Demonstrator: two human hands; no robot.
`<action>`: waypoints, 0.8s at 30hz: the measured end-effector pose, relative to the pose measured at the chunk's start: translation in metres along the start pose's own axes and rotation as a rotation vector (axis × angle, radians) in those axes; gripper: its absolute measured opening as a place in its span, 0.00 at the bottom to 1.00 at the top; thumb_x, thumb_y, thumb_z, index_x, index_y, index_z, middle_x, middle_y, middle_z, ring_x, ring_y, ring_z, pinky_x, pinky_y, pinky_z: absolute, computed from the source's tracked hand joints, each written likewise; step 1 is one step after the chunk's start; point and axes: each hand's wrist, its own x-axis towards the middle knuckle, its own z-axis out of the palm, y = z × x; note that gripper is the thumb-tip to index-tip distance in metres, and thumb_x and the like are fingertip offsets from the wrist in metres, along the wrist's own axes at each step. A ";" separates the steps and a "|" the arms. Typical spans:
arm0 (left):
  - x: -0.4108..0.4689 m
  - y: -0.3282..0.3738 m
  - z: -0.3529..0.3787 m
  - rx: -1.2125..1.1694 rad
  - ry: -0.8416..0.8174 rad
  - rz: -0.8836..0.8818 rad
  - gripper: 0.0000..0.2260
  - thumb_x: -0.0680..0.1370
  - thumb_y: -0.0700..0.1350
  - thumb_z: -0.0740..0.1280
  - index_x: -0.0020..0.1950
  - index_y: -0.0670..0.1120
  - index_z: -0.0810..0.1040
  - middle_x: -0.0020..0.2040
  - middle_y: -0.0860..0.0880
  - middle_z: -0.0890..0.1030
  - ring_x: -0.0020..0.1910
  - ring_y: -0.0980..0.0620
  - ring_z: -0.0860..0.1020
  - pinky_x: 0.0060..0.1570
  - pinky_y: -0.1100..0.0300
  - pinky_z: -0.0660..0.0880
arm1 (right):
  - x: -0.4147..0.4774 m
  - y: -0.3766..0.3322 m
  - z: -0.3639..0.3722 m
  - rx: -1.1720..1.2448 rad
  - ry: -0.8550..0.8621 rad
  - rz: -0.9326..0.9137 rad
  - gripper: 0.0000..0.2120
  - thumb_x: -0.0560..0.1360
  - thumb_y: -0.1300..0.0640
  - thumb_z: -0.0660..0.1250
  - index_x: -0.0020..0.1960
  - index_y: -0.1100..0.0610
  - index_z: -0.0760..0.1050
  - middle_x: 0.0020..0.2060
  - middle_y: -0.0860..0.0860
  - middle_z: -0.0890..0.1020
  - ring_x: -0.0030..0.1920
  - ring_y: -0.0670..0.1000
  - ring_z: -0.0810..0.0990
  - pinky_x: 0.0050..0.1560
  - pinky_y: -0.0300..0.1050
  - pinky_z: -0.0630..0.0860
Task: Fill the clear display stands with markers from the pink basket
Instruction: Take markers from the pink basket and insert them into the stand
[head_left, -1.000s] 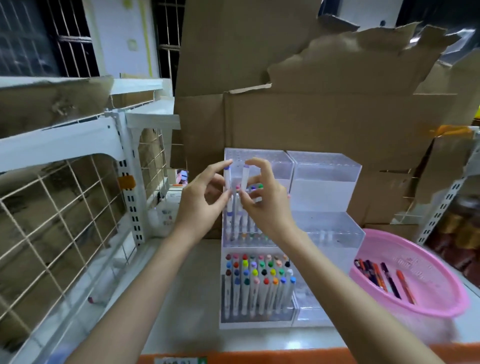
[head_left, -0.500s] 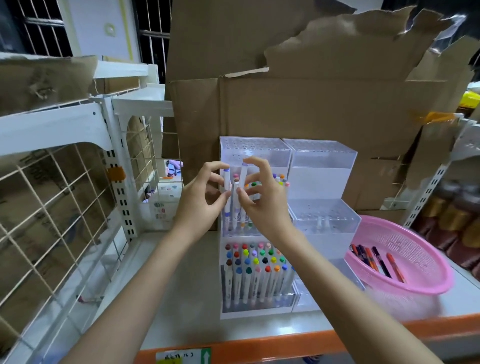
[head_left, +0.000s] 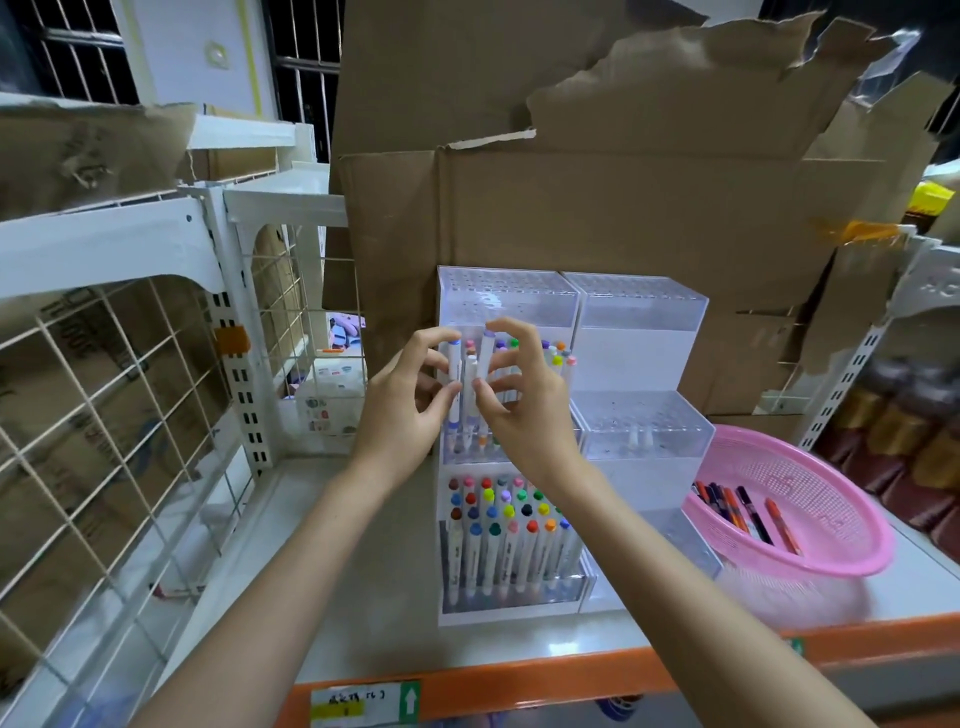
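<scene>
The left hand (head_left: 400, 405) pinches a white marker (head_left: 454, 374) upright; the right hand (head_left: 524, 400) pinches a second marker (head_left: 485, 358) just beside it, both over the clear display stand (head_left: 509, 291)'s crowded middle tier. Either tip could miss its hole or knock neighbours askew. The pink basket (head_left: 831, 483), with a few markers inside, lies well right of the hands.

Two stands sit side by side on the shelf (head_left: 363, 597), the left stand (head_left: 506, 291) touching the right stand (head_left: 644, 312). Behind both is cardboard (head_left: 571, 208). To their right is the basket (head_left: 831, 551), with loose markers (head_left: 748, 512) lying in it; to their left, a wire rack (head_left: 104, 415). The left hand (head_left: 402, 402) and right hand (head_left: 524, 405) are before the left stand's middle tier, each holding an upright marker — more stand in the tier below.
</scene>
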 end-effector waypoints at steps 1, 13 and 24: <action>-0.002 -0.001 0.001 0.016 -0.014 0.001 0.23 0.74 0.39 0.71 0.62 0.60 0.68 0.45 0.50 0.78 0.40 0.55 0.80 0.41 0.58 0.79 | -0.001 0.001 0.000 0.007 0.001 0.004 0.23 0.76 0.65 0.68 0.65 0.49 0.65 0.42 0.44 0.73 0.38 0.47 0.81 0.34 0.41 0.81; -0.012 -0.005 0.006 0.077 -0.043 0.002 0.25 0.74 0.39 0.71 0.63 0.60 0.66 0.45 0.51 0.78 0.41 0.57 0.79 0.41 0.61 0.80 | -0.003 0.005 0.001 0.024 -0.001 0.040 0.23 0.75 0.65 0.68 0.66 0.50 0.65 0.44 0.48 0.75 0.39 0.49 0.82 0.32 0.35 0.77; -0.016 -0.008 0.007 0.081 -0.050 -0.042 0.22 0.73 0.38 0.72 0.65 0.51 0.71 0.42 0.53 0.78 0.42 0.59 0.79 0.42 0.73 0.75 | -0.004 0.008 0.001 0.002 0.003 0.027 0.24 0.75 0.65 0.68 0.66 0.50 0.65 0.43 0.44 0.74 0.39 0.48 0.82 0.35 0.39 0.80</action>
